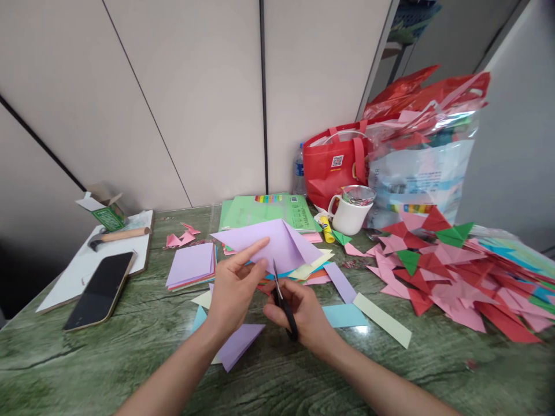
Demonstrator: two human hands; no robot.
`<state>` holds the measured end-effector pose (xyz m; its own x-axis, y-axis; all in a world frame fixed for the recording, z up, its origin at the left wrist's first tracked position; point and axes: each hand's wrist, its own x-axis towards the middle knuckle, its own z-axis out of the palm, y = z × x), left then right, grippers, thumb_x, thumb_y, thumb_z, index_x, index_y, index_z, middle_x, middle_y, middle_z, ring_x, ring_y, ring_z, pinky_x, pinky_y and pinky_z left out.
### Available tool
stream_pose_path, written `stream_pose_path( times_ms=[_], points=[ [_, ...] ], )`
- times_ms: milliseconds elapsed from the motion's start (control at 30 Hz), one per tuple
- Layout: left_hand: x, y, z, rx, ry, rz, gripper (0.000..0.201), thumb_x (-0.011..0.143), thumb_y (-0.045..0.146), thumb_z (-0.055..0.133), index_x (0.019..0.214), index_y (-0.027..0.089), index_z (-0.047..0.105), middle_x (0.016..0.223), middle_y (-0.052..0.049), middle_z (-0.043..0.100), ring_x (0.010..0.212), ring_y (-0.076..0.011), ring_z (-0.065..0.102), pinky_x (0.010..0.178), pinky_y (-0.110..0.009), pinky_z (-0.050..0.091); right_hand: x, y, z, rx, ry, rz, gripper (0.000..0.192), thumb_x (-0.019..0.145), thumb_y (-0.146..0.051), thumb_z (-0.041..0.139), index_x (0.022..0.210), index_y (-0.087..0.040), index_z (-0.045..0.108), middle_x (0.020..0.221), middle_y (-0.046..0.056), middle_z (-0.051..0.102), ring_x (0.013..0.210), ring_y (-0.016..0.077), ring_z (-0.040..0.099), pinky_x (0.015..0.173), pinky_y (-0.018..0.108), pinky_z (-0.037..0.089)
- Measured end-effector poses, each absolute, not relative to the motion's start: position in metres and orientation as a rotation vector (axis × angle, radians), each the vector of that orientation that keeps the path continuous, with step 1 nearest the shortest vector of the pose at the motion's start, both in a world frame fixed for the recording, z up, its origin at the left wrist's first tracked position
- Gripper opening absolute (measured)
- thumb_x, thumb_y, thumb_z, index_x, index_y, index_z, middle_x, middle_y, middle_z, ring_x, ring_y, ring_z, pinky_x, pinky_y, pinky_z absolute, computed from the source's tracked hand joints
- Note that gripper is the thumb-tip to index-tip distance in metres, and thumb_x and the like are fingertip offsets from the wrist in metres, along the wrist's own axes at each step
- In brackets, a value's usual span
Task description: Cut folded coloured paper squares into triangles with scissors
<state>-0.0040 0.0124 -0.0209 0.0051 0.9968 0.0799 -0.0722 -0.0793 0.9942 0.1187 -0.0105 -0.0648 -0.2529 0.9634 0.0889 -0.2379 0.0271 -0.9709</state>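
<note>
Pinched between the thumb and fingers of my left hand is a folded sheet of purple paper, raised above the table. My right hand grips black-handled scissors, whose blades point up at the paper's lower edge. Whether the blades have cut into it, I cannot tell. Beneath my left wrist lies another folded purple piece. A stack of purple and coloured squares sits to the left. Cut strips in purple, blue and pale green lie right of my right hand.
Folded red, pink and green paper pieces heap up at the right. Behind stand a white mug, a red bag, a glue stick and green paper packs. Leftward are a phone, a hammer and a small box.
</note>
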Motion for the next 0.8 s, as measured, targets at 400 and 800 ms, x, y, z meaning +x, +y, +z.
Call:
stream_pose_path(
  times_ms=[400,800],
  points=[
    [-0.0035,0.0108,-0.0179,1.25,1.152,1.282,0.041,0.071,0.025,0.065,0.112,0.019,0.064,0.053,0.004,0.056,0.047,-0.0065,0.042,0.047,-0.019,0.035,0.1181,-0.0112,-0.0675,-0.922,-1.226,1.463,0.024,0.061,-0.027,0.072,0.075,-0.014,0.058,0.053,-0.006,0.046,0.046,0.0076,0.039,0.046,0.02,0.031],
    [-0.0034,0.0111,-0.021,1.257,1.16,1.284,0.043,0.072,0.025,0.065,0.114,0.017,0.063,0.056,0.003,0.057,0.048,-0.007,0.042,0.048,-0.021,0.036,0.1152,-0.0115,-0.0716,-0.934,-1.192,1.48,0.024,0.063,-0.03,0.07,0.072,-0.015,0.055,0.046,-0.007,0.047,0.039,0.0075,0.039,0.04,0.019,0.032]
  ],
)
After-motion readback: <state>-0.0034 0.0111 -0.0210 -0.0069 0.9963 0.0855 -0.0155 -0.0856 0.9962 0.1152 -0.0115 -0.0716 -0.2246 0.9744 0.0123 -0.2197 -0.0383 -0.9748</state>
